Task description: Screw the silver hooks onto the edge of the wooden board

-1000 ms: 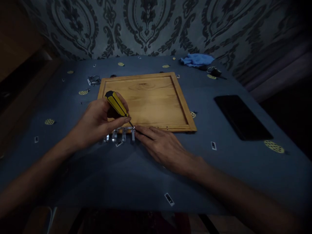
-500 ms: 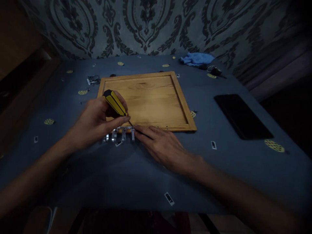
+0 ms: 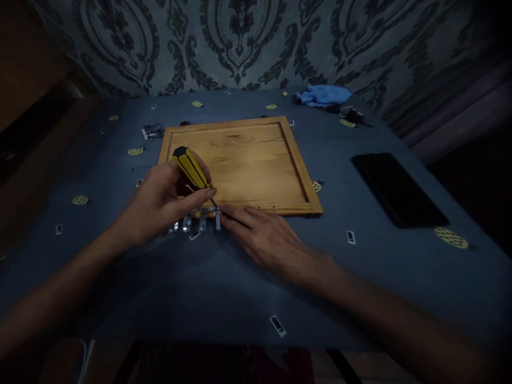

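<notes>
My left hand (image 3: 160,200) is closed around a yellow and black screwdriver (image 3: 191,168). The tool leans, and its shaft runs down to the front edge of a framed wooden board (image 3: 248,165). There the tip meets the right end of a silver metal hook rail (image 3: 218,221), whose several curved hooks hang over the board's edge. From the right, my right hand (image 3: 266,237) presses its fingertips against that end of the rail, close to the screwdriver tip. Its thumb is hidden. The small screw under the tip is too tiny to make out.
A black phone (image 3: 400,189) lies on the blue patterned tablecloth (image 3: 200,298) to the right. At the back right are a blue cloth (image 3: 324,95) and a dark object with keys (image 3: 352,114). Small metal hardware (image 3: 153,130) sits beyond the board's left corner. A patterned wall rises behind.
My left hand has turned slightly, and the screwdriver handle has shifted a little right and rotated, standing more upright. My right hand and the board stay in place.
</notes>
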`<action>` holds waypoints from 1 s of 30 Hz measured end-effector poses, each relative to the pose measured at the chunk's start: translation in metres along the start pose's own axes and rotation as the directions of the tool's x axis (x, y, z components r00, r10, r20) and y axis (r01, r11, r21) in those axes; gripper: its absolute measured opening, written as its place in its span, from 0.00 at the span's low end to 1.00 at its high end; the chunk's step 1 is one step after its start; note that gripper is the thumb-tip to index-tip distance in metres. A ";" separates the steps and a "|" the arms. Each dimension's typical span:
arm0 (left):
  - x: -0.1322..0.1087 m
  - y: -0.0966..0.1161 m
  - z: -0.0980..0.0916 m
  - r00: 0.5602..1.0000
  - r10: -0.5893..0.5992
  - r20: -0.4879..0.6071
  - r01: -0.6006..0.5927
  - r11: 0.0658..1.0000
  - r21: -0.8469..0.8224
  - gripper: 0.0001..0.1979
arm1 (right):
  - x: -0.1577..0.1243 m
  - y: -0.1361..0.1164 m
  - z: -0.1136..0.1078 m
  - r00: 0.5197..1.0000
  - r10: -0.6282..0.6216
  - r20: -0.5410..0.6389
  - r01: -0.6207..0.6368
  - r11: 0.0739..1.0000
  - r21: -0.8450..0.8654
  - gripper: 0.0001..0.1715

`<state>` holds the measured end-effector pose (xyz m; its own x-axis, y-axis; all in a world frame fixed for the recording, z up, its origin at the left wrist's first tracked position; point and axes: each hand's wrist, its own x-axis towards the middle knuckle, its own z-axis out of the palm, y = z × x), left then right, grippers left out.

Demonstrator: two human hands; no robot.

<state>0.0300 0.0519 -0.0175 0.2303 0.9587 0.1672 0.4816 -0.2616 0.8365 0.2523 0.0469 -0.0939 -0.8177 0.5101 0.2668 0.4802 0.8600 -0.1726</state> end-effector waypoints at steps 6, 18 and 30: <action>0.001 0.003 0.006 0.999 -0.023 -0.037 0.018 0.990 -0.138 0.20 | -0.001 0.000 -0.001 1.000 0.005 -0.002 -0.005 0.999 0.038 0.26; -0.004 -0.002 0.009 0.981 0.039 -0.189 -0.053 0.996 -0.073 0.18 | -0.001 0.000 0.001 1.000 -0.004 -0.014 0.004 1.000 -0.006 0.24; 0.001 -0.001 0.010 0.992 -0.031 -0.119 -0.004 0.957 -0.289 0.17 | -0.001 0.000 0.000 1.000 0.004 -0.023 -0.002 0.998 0.068 0.26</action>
<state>0.0384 0.0516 -0.0236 0.1133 0.9729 0.2018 0.2154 -0.2223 0.9509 0.2529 0.0468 -0.0940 -0.8083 0.5134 0.2883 0.4593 0.8561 -0.2367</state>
